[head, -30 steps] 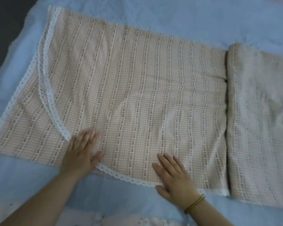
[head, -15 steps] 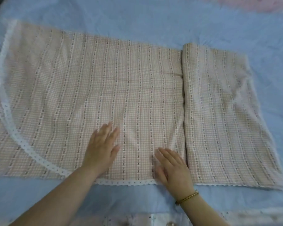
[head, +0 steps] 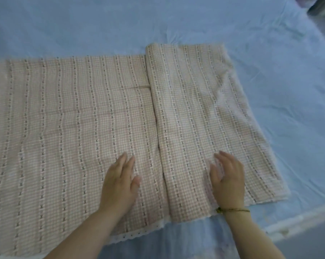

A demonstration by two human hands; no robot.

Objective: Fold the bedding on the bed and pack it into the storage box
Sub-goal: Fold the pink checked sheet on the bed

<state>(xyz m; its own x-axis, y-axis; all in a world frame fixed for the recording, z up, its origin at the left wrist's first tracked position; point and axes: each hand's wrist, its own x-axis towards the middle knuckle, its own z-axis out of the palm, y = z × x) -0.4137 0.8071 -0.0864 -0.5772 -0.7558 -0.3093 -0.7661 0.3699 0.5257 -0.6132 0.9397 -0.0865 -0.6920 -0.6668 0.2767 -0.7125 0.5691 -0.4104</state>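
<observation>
A pink checked sheet [head: 68, 131] with white lace trim lies spread on the bed, running off the left edge of view. Its right end is folded over into a thicker panel [head: 195, 113], with the fold line running from far to near. My left hand [head: 119, 184] lies flat, palm down, on the single layer just left of the fold. My right hand [head: 228, 180] is on the folded panel near its front edge, fingers straight and blurred. Neither hand grips the cloth. No storage box is in view.
The bed is covered by a light blue sheet [head: 270, 71], wrinkled at the right. The mattress edge [head: 298, 221] runs along the lower right. A dark object [head: 322, 6] shows at the top right corner.
The view has swung right. Both hands slid right across the sheet; my right hand crossed the fold line onto the folded panel, and my left hand now lies just left of the fold.
</observation>
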